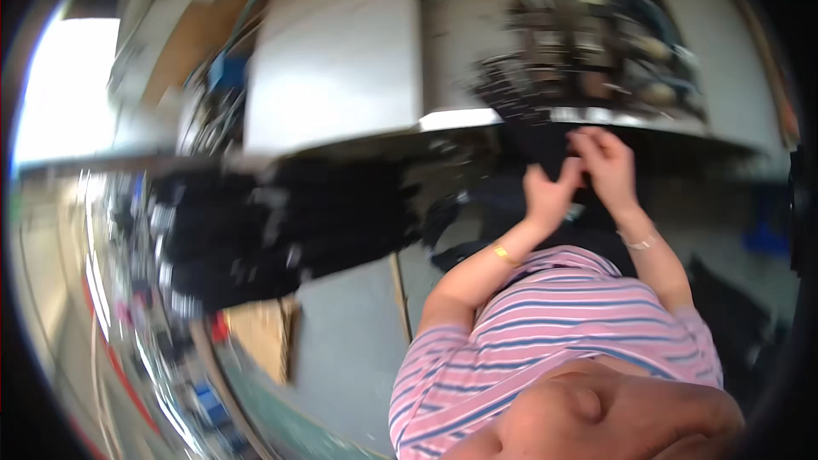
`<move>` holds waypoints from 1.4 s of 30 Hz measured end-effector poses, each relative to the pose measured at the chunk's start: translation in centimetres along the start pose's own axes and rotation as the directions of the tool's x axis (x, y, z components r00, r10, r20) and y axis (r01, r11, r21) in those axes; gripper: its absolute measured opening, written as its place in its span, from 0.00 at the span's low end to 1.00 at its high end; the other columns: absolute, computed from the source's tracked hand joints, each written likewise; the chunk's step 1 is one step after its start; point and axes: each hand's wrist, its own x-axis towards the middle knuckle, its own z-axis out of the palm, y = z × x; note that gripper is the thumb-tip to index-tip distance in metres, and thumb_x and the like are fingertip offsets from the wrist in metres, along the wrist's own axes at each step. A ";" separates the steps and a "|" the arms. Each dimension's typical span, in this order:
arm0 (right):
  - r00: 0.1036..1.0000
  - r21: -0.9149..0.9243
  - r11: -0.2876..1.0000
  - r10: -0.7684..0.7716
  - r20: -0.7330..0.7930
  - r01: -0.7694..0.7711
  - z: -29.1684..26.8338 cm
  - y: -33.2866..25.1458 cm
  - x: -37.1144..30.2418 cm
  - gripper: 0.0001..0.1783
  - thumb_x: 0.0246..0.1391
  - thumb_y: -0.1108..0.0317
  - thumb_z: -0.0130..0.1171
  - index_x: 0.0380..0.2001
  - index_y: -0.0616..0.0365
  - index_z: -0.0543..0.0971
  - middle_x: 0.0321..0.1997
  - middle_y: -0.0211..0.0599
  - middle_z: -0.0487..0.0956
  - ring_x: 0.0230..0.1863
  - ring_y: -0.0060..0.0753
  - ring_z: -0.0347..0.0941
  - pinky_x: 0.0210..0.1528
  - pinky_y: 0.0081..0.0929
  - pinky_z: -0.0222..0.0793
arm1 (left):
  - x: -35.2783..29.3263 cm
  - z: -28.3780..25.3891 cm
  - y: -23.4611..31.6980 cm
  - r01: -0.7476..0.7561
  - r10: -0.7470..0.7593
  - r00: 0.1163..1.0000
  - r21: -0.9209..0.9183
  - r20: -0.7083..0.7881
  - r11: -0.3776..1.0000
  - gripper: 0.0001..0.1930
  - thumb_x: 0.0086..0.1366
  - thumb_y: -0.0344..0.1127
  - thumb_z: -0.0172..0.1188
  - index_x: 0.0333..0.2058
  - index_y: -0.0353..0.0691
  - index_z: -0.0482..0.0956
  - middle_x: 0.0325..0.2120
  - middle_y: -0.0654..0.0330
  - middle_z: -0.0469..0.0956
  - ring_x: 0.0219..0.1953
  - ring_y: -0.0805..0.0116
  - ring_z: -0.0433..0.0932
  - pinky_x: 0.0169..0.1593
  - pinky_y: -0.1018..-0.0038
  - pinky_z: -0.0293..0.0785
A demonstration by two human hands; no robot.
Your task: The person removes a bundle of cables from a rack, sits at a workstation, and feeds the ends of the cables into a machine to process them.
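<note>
One black cloth (530,140) | long axis toward person (558,324) | right hand (607,162) near

On my feed the left forearm (470,283) slants far and to the right, while the right forearm (652,254) runs far and to the left. I see the left hand (552,198) with its thumb spread from the fingers; the right hand (612,169), slightly farther, curls its fingers leftward. Blur keeps me from telling whether they touch.
</note>
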 end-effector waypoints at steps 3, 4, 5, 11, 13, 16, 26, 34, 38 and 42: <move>0.993 0.246 0.962 0.116 0.015 -0.116 -1.4 -0.2 -0.9 0.08 0.59 0.69 0.56 0.35 0.64 0.78 0.27 0.31 0.76 0.21 0.16 0.70 0.19 0.13 0.64 | -0.3 1.4 -1.2 -0.020 0.029 0.998 -0.134 0.063 0.991 0.05 0.64 0.25 0.55 0.33 0.31 0.79 0.25 0.63 0.78 0.23 0.78 0.75 0.27 0.81 0.69; 0.996 0.266 0.960 0.086 0.017 -0.087 -1.5 0.2 -0.9 0.08 0.59 0.70 0.55 0.35 0.64 0.77 0.26 0.31 0.76 0.18 0.17 0.69 0.16 0.15 0.63 | -0.3 1.5 -1.5 -0.069 0.079 0.995 -0.145 0.066 0.987 0.04 0.64 0.23 0.54 0.35 0.29 0.77 0.28 0.62 0.78 0.24 0.77 0.75 0.27 0.81 0.71; 0.998 0.245 0.967 0.069 0.014 -0.070 -1.6 0.3 -0.9 0.08 0.59 0.70 0.55 0.35 0.65 0.77 0.26 0.31 0.76 0.17 0.17 0.69 0.16 0.15 0.62 | -0.4 1.6 -1.4 -0.052 0.066 0.994 -0.157 0.089 0.986 0.05 0.64 0.23 0.54 0.36 0.29 0.77 0.28 0.61 0.78 0.24 0.76 0.75 0.28 0.81 0.71; 0.992 0.246 0.961 0.116 0.045 -0.124 -1.5 -0.7 -0.2 0.09 0.59 0.69 0.55 0.33 0.66 0.77 0.24 0.31 0.76 0.17 0.16 0.69 0.15 0.14 0.61 | 0.2 1.3 -1.1 -0.094 0.108 0.991 -0.167 0.078 0.982 0.06 0.65 0.24 0.54 0.40 0.30 0.73 0.32 0.59 0.77 0.27 0.74 0.76 0.28 0.79 0.73; 0.987 0.228 0.961 0.148 0.056 -0.157 -1.3 -1.0 0.2 0.09 0.59 0.68 0.56 0.31 0.65 0.77 0.22 0.29 0.76 0.17 0.15 0.68 0.15 0.14 0.61 | 0.5 1.1 -1.0 -0.098 0.112 0.990 -0.151 0.088 0.984 0.06 0.65 0.25 0.53 0.40 0.30 0.72 0.31 0.58 0.77 0.26 0.74 0.75 0.28 0.79 0.73; 0.988 0.237 0.959 0.145 0.056 -0.154 -1.1 -0.7 0.7 0.09 0.58 0.68 0.57 0.30 0.65 0.78 0.21 0.28 0.76 0.17 0.14 0.68 0.15 0.14 0.61 | 0.9 0.8 -1.7 -0.087 0.106 0.988 -0.163 0.113 0.983 0.07 0.66 0.26 0.52 0.40 0.30 0.72 0.29 0.58 0.76 0.23 0.73 0.74 0.26 0.79 0.73; 0.990 0.257 0.956 0.133 0.042 -0.139 -0.8 -0.1 1.1 0.12 0.58 0.67 0.56 0.29 0.67 0.76 0.17 0.29 0.72 0.12 0.14 0.62 0.10 0.16 0.57 | 1.0 1.0 -1.3 -0.091 0.110 0.989 -0.174 0.098 0.980 0.07 0.66 0.26 0.52 0.41 0.29 0.72 0.30 0.58 0.76 0.23 0.74 0.74 0.26 0.79 0.73; 0.988 0.228 0.963 0.130 0.083 -0.146 -1.1 0.0 1.0 0.12 0.59 0.65 0.56 0.33 0.65 0.76 0.17 0.26 0.72 0.10 0.14 0.61 0.11 0.15 0.55 | 0.9 1.1 -1.2 -0.105 0.122 0.989 -0.188 0.083 0.977 0.08 0.66 0.26 0.53 0.43 0.30 0.71 0.33 0.59 0.76 0.27 0.76 0.74 0.28 0.80 0.73; 0.987 0.125 0.986 0.095 0.130 -0.111 -1.2 -0.4 0.8 0.13 0.58 0.62 0.59 0.37 0.62 0.76 0.16 0.24 0.72 0.10 0.13 0.60 0.12 0.14 0.53 | 0.9 1.2 -1.2 -0.082 0.102 0.985 -0.143 0.140 0.986 0.10 0.66 0.26 0.53 0.45 0.30 0.71 0.38 0.59 0.76 0.35 0.75 0.75 0.39 0.79 0.74; 0.992 0.171 0.978 0.111 0.062 -0.121 -0.7 -0.2 0.2 0.12 0.58 0.62 0.59 0.36 0.61 0.77 0.16 0.22 0.71 0.10 0.12 0.59 0.12 0.14 0.52 | 0.7 0.8 -1.4 -0.119 0.137 0.978 -0.120 0.154 0.986 0.12 0.66 0.25 0.54 0.47 0.29 0.70 0.42 0.59 0.75 0.42 0.74 0.75 0.48 0.78 0.70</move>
